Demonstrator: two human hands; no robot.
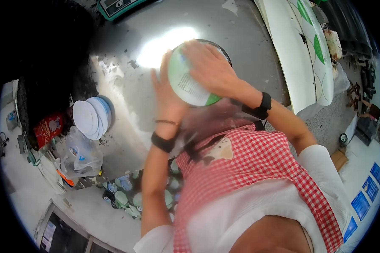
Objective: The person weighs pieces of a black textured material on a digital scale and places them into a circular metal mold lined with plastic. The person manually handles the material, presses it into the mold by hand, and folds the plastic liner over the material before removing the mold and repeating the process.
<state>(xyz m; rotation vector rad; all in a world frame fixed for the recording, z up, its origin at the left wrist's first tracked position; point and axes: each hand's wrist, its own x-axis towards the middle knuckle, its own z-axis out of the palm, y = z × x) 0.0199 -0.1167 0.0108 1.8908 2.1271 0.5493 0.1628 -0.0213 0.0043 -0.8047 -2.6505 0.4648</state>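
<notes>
A round label (190, 82), white and green with print on it, lies on top of a round item with a dark rim (227, 54). My right hand (210, 68) is spread flat across the label's upper right and is blurred. At the label's left edge is my left hand (170, 95), its visible fingers apart. The label covers part of that hand, so I cannot tell whether it grips the item. Close to my apron, below the label, sits a dark, blurred, translucent sheet or wrap (209, 117). A grey worktop (136, 104) extends around both hands.
To the left are a stack of round white discs (90, 118), a clear plastic bag (82, 155) and a red packet (49, 129). A teal-edged device (120, 8) stands at the top. Long white-and-green sheets (299, 60) line the right. Many round pieces (122, 197) lie below the worktop.
</notes>
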